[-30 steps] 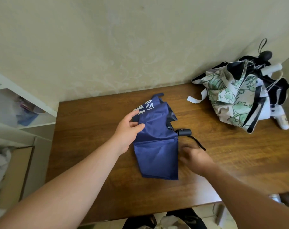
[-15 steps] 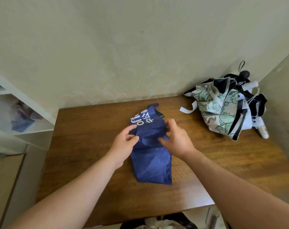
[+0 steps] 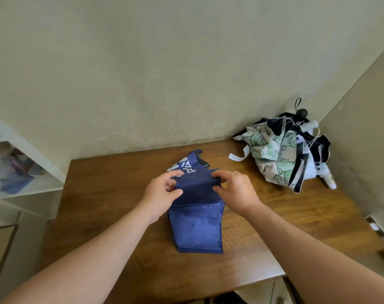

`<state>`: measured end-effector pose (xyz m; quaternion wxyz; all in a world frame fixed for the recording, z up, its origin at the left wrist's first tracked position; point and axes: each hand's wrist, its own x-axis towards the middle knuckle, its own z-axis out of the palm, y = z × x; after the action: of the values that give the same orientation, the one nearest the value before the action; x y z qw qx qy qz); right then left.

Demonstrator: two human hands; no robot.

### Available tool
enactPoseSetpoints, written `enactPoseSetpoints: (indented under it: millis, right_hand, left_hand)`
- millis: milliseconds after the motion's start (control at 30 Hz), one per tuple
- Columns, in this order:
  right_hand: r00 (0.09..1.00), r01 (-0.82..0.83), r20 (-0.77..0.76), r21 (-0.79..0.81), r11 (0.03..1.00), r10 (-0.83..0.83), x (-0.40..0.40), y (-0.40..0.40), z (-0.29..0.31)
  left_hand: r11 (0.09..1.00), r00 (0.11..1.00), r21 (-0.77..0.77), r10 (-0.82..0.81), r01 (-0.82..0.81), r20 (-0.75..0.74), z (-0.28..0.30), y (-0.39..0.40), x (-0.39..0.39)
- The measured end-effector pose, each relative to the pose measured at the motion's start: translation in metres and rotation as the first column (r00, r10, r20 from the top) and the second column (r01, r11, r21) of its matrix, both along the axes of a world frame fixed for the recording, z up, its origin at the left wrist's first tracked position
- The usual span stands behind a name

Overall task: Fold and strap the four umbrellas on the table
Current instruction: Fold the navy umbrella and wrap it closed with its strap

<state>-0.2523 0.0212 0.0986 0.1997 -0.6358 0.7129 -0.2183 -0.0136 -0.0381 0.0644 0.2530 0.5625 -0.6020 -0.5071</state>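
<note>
A navy blue umbrella with white lettering lies in the middle of the wooden table, its fabric partly flattened toward me. My left hand pinches the fabric at its left edge. My right hand pinches a fold at its right edge. Its handle is hidden under the cloth. In the far right corner lies a heap of unfolded umbrellas: one with a green floral print, a black one behind it, and a white handle sticking out.
Walls close the table at the back and on the right. A white shelf unit with blurred items stands to the left. The table's front edge runs just below my forearms.
My right hand left the umbrella's handle side and came up to grip the fabric opposite my left hand. A fold of cloth now lies across the umbrella. The camera tilted upward.
</note>
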Motion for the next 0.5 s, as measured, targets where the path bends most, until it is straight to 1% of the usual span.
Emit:
enactPoseSetpoints:
  millis: [167,233,333,400,467,500]
  right_hand:
    - [0.996,0.061,0.062,0.041,0.997,-0.063,0.002,0.004,-0.004]
    - [0.997,0.045,0.061,0.031,0.999,-0.046,0.004,0.007,-0.007]
    - [0.999,0.011,0.052,0.039,0.999,-0.013,0.003,0.015,-0.015]
    - [0.999,-0.022,0.029,0.041,0.999,0.021,0.003,0.023,-0.021]
    - [0.995,-0.089,-0.045,-0.014,0.996,0.088,0.001,0.031,-0.028]
    - [0.988,-0.131,-0.089,-0.009,0.991,0.130,0.002,0.034,-0.030]
  left_hand:
    - [0.998,0.995,-0.051,-0.032,0.038,0.098,-0.007,-0.001,0.007]
    - [0.995,0.990,-0.066,-0.066,0.074,0.125,-0.008,0.002,0.011]
    - [0.985,0.968,-0.094,-0.119,0.143,0.222,-0.005,0.008,0.014]
    - [0.978,0.946,-0.102,-0.146,0.183,0.290,-0.002,0.012,0.015]
    - [0.966,0.927,-0.127,-0.170,0.223,0.336,-0.002,0.018,0.015]
    - [0.960,0.920,-0.144,-0.179,0.241,0.348,-0.003,0.020,0.015]
